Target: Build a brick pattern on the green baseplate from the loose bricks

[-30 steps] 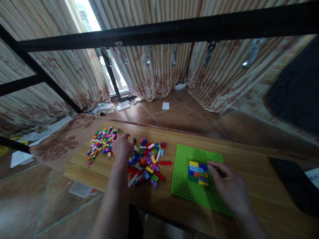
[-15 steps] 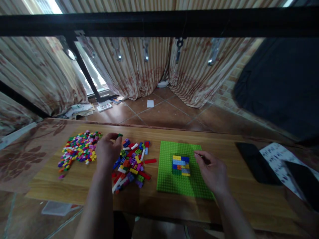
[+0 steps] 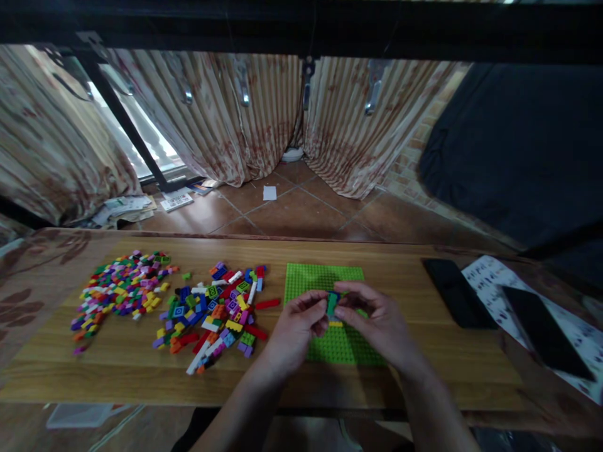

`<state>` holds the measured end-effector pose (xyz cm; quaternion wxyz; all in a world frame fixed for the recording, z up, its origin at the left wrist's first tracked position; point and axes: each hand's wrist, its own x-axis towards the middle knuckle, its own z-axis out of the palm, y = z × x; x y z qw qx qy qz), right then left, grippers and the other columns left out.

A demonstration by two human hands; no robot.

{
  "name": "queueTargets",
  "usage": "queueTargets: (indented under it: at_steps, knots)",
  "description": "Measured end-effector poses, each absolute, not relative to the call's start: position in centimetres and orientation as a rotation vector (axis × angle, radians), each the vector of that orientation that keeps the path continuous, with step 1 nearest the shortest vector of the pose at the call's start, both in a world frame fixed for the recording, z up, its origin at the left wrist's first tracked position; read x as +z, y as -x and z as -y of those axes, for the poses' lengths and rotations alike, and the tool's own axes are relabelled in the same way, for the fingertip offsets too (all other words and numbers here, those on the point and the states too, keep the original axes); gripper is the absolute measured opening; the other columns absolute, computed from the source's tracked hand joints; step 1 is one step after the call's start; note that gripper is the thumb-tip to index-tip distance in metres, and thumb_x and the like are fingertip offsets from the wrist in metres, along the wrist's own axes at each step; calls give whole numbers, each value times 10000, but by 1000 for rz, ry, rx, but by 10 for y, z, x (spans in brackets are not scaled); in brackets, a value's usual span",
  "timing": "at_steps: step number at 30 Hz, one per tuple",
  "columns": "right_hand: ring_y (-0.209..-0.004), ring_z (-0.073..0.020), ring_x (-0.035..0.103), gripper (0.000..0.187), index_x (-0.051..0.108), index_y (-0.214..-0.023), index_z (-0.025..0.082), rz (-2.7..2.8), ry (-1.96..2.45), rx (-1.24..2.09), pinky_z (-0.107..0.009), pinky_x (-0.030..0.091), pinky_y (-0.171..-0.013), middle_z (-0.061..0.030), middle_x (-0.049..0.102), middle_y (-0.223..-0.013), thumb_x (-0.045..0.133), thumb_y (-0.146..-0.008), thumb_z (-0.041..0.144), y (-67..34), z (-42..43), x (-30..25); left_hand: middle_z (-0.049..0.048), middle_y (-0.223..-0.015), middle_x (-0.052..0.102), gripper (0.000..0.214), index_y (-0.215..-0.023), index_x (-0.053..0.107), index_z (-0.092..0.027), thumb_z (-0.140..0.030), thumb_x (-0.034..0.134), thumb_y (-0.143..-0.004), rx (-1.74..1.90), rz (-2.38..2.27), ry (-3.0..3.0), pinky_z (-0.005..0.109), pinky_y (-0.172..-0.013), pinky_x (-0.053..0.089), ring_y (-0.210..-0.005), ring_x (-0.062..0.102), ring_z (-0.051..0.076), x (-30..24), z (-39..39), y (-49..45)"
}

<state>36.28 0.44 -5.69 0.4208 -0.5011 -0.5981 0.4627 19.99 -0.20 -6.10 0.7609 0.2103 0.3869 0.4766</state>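
My left hand (image 3: 301,320) and my right hand (image 3: 374,317) meet above the green baseplate (image 3: 301,276). Between their fingertips is a dark green toy brick (image 3: 332,303), pinched from both sides. Just under it lies the small block of coloured bricks on the baseplate, mostly covered by my fingers; a yellow brick (image 3: 335,324) shows at its near edge. Whether the green brick touches the bricks below, I cannot tell.
Left of the baseplate lies a loose pile of larger bricks (image 3: 207,314), with a red brick (image 3: 268,304) at its right. Farther left spreads a heap of small bricks (image 3: 125,282). On the right are a black flat object (image 3: 455,292), a printed sheet (image 3: 485,276) and a phone (image 3: 546,329).
My left hand has carried the dark green brick from above the brick pile rightward to the baseplate. My right hand has closed in on it. The camera view has turned slightly right.
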Motion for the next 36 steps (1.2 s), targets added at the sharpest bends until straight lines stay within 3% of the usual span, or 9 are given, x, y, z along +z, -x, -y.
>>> queueTargets:
  at_steps: [8,13,18,22,27,36]
  knots:
    - [-825,-147,599,304,663,-1071,284,1674,1217,999,-296,496,-771,5,655,-931,717,-773,257,-362,1,-56,-46,-632,526,341,-833,663,-120,-268,842,-584,994,-759,-315,167,-495,271,-498,395,19,-62,4,-210]
    - [-800,-147,593,311,640,-1122,271,1738,1278,851,-299,492,-758,-4,638,-910,660,-811,263,-367,1,-59,-29,-636,574,275,-836,653,-128,-309,765,-661,1037,-931,-557,177,-486,298,-482,422,38,-65,1,-210]
    - [-781,-169,593,309,655,-1105,218,1869,1460,752,-320,482,-742,-23,628,-857,627,-799,246,-381,-3,-67,24,-788,666,151,-866,655,-141,-239,640,-753,1204,-1363,-995,218,-633,437,-689,584,116,-75,-11,-190]
    - [-768,-174,588,329,653,-1107,185,1999,1528,773,-322,470,-733,-29,624,-842,617,-779,189,-380,-4,-73,67,-943,684,223,-982,656,-141,-254,587,-802,1082,-1580,-1273,278,-766,476,-837,626,164,-81,-14,-180]
    - [-747,-169,593,339,655,-1108,170,2063,1578,719,-313,468,-727,-31,626,-838,623,-771,157,-374,-5,-75,100,-1048,664,330,-1128,607,-136,-244,588,-817,843,-1686,-1495,324,-804,498,-855,631,186,-81,-7,-187]
    - [-761,-177,619,360,649,-1130,200,1986,1596,787,-325,495,-726,-38,675,-900,637,-770,210,-374,-5,-75,127,-1103,652,342,-1164,586,-114,-216,581,-837,734,-1740,-1611,376,-878,497,-941,632,225,-76,-6,-190]
